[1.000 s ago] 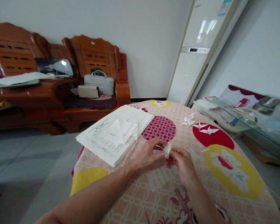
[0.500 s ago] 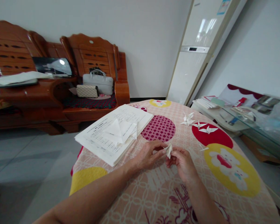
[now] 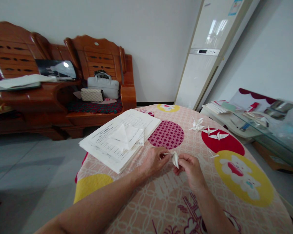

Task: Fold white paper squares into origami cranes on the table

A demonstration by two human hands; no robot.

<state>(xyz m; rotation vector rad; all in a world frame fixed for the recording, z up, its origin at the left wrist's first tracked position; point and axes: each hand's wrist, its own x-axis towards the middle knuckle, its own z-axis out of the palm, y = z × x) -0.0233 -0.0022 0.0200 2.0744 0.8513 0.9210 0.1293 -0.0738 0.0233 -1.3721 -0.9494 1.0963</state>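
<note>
A small white folded paper piece (image 3: 174, 158) is held just above the patterned tablecloth (image 3: 161, 201), between both hands. My left hand (image 3: 153, 161) pinches one thin point of the piece, fingers curled in. My right hand (image 3: 190, 170) grips the other side with closed fingers. Several finished white paper cranes (image 3: 208, 130) lie farther back on the cloth, around the red circle. A smaller white paper scrap (image 3: 213, 155) rests to the right of my hands.
A stack of printed papers (image 3: 119, 138) with folded sheets on top lies at the table's left edge. Wooden chairs (image 3: 97, 74) with bags stand behind, a tall white air conditioner (image 3: 205, 52) at the back, a cluttered glass shelf (image 3: 263, 125) on the right.
My left hand has drawn a thin point of the paper piece out to the left. The piece has tilted a little; both hands stay in the same spot.
</note>
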